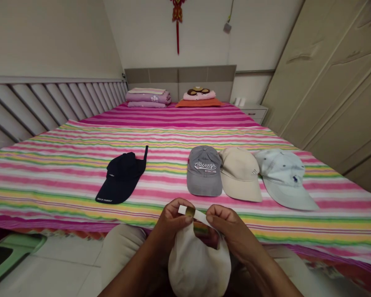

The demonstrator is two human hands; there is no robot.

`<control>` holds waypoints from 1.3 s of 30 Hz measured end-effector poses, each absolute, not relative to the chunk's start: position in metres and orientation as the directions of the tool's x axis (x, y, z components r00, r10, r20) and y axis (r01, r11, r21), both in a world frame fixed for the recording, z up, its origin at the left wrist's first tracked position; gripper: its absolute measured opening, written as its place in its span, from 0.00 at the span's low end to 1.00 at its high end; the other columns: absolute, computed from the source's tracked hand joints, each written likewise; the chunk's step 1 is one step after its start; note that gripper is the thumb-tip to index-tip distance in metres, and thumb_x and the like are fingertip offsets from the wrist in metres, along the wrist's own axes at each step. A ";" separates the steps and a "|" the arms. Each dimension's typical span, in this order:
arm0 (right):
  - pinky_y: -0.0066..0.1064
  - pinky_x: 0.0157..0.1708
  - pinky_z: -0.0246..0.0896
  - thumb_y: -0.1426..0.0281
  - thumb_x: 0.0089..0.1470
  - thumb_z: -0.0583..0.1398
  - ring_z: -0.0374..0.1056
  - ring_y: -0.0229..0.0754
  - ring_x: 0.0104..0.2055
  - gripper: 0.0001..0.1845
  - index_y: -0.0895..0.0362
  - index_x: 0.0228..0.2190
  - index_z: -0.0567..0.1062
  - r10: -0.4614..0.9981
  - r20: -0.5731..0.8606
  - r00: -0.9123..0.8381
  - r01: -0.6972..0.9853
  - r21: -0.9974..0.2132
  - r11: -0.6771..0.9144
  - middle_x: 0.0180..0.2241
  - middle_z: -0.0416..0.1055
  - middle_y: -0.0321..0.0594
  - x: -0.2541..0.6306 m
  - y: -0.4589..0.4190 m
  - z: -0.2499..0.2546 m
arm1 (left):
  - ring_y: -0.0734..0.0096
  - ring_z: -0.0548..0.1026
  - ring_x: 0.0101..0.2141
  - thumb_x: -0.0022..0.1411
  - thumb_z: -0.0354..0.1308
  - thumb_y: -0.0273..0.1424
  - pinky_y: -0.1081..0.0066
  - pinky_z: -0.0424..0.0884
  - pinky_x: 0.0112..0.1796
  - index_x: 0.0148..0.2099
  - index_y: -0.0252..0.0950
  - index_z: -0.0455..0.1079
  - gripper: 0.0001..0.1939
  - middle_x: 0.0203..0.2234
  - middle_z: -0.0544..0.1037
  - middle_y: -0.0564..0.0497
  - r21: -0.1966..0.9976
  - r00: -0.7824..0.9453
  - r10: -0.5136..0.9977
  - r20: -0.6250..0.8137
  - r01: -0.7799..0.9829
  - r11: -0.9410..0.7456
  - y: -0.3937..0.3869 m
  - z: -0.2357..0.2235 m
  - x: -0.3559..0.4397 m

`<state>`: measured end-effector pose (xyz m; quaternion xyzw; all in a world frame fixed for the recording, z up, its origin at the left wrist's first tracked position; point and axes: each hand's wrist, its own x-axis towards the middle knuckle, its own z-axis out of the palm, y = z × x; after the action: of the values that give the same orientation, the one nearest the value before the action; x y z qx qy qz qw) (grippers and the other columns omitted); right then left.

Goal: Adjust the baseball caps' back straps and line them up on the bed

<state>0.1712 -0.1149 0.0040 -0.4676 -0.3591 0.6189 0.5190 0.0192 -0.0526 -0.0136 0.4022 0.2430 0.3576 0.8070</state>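
Observation:
I hold a white cap (198, 264) low in front of me, its back towards the bed. My left hand (171, 220) pinches the white back strap (193, 213) near its metal buckle. My right hand (230, 229) grips the other side of the strap and the cap's rear edge. Both hands are closed on it. On the striped bed (80, 144) lie a navy cap (122, 177) to the left, and a grey cap (204, 171), a beige cap (241, 173) and a pale blue cap (284, 175) side by side to the right.
Folded bedding (148, 97) and pillows (199, 97) lie at the headboard. A wardrobe (336, 82) stands on the right, a slatted rail (49, 103) on the left, a nightstand (255, 111) at the back. A green stool (9, 253) sits on the floor at lower left.

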 end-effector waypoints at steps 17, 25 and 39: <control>0.21 0.12 0.41 0.63 0.41 0.63 0.50 0.27 0.11 0.14 0.60 0.19 0.68 0.961 -0.265 -0.083 -0.369 -0.887 -0.276 0.11 0.62 0.30 0.170 -0.111 0.002 | 0.77 0.65 0.23 0.38 0.67 0.29 0.75 0.59 0.26 0.31 0.33 0.72 0.14 0.23 0.71 0.52 0.971 0.645 0.764 -0.024 -0.166 0.171 -0.050 -0.019 0.019; 0.21 0.10 0.38 0.65 0.36 0.65 0.48 0.26 0.10 0.14 0.60 0.16 0.66 0.955 -0.290 -0.069 -0.357 -0.886 -0.295 0.09 0.58 0.28 0.171 -0.108 0.002 | 0.72 0.70 0.29 0.39 0.67 0.37 0.75 0.62 0.28 0.39 0.35 0.71 0.22 0.31 0.74 0.48 0.942 0.755 0.655 0.008 -0.226 0.249 -0.044 -0.018 0.013; 0.24 0.16 0.48 0.55 0.48 0.57 0.53 0.30 0.15 0.21 0.59 0.17 0.67 0.947 -0.222 -0.232 -0.085 -0.965 -0.247 0.14 0.62 0.32 0.185 -0.107 0.012 | 0.82 0.64 0.16 0.39 0.67 0.31 0.79 0.58 0.20 0.26 0.30 0.72 0.11 0.16 0.70 0.53 0.818 0.797 0.512 -0.320 -0.041 0.574 -0.025 -0.008 0.006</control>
<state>0.1853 -0.1066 0.0123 -0.4682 -0.4601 0.6360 0.4057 0.0057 -0.0251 -0.0082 0.4317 0.2732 0.1638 0.8439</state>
